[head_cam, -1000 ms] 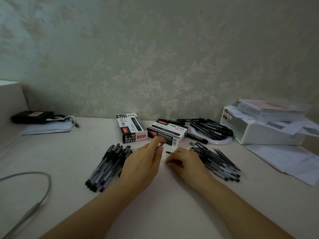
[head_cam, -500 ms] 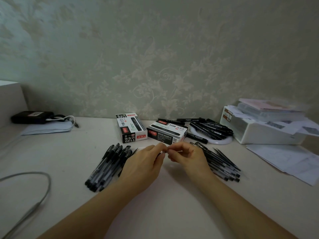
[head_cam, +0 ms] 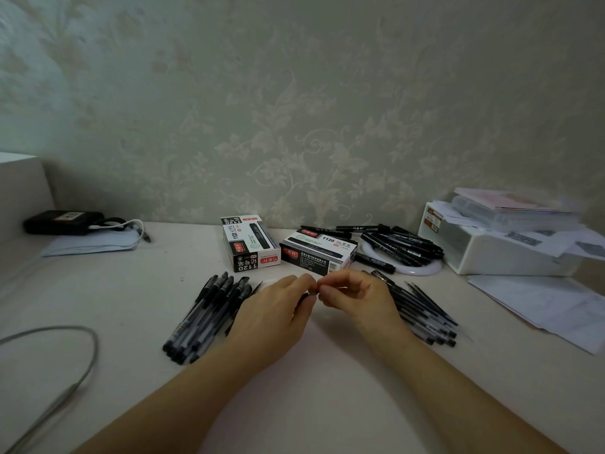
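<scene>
My left hand (head_cam: 278, 309) and my right hand (head_cam: 357, 296) meet fingertip to fingertip just above the desk, in front of two pen boxes. Both pinch a small thin pen part (head_cam: 306, 295) between them; only a dark bit of it shows, the rest is hidden by the fingers. A pile of capped black gel pens (head_cam: 206, 316) lies left of my left hand. Beside my right hand a second pile of thin pens and refills (head_cam: 422, 312) fans out to the right.
Two black-and-white pen boxes (head_cam: 250, 244) (head_cam: 319, 249) lie by the wall. Black markers (head_cam: 402, 245) rest on a white round dish (head_cam: 422, 271). A white box (head_cam: 491, 253) and loose papers (head_cam: 550, 306) fill the right; a grey cable (head_cam: 82, 355) loops at left, and a black pouch (head_cam: 62, 221) sits far left.
My right hand rose from the desk with a thin pen part and came to my left hand. Both hands now pinch it together, closer than before.
</scene>
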`<control>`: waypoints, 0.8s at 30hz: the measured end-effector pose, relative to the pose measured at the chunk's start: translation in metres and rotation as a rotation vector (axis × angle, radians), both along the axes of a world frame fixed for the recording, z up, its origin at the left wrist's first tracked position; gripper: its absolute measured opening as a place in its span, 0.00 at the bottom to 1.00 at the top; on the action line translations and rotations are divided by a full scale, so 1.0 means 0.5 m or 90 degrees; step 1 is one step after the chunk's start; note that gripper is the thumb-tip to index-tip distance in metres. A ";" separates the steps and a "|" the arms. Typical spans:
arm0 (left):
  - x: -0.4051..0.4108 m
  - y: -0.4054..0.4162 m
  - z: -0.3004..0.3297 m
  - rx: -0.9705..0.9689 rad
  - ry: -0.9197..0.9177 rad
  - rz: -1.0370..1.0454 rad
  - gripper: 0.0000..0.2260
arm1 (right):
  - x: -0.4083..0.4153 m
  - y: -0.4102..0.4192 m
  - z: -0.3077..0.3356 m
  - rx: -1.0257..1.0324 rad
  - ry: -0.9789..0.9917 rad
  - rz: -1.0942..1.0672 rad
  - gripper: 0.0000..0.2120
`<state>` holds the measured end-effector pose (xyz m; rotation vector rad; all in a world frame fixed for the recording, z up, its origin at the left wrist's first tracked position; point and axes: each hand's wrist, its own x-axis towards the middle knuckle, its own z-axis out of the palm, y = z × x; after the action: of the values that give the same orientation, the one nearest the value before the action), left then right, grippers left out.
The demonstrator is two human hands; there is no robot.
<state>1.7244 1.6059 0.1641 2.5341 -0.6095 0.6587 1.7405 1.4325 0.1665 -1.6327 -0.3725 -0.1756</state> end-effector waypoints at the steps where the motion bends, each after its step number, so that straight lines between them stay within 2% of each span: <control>1: 0.001 -0.001 0.001 -0.005 -0.004 -0.002 0.06 | 0.001 0.000 -0.001 -0.003 0.005 0.006 0.07; 5: 0.004 0.001 0.005 -0.011 -0.045 -0.013 0.07 | 0.004 0.003 -0.008 0.025 0.037 0.040 0.07; 8: 0.008 0.003 0.002 0.037 -0.049 -0.011 0.09 | 0.002 0.004 -0.015 -0.037 0.017 0.059 0.05; 16: 0.012 0.003 -0.003 0.034 -0.026 -0.016 0.12 | 0.010 0.003 -0.023 -0.140 -0.018 0.058 0.05; 19: 0.006 0.003 0.004 0.023 -0.036 -0.037 0.10 | 0.008 0.000 -0.019 -0.158 -0.030 0.055 0.07; 24: -0.004 -0.001 0.014 0.020 -0.049 -0.092 0.08 | 0.000 -0.002 -0.009 -0.204 -0.049 0.052 0.18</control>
<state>1.7223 1.6055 0.1709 2.4737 -0.8279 0.7021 1.7404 1.4313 0.1621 -1.9256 -0.5467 -0.1209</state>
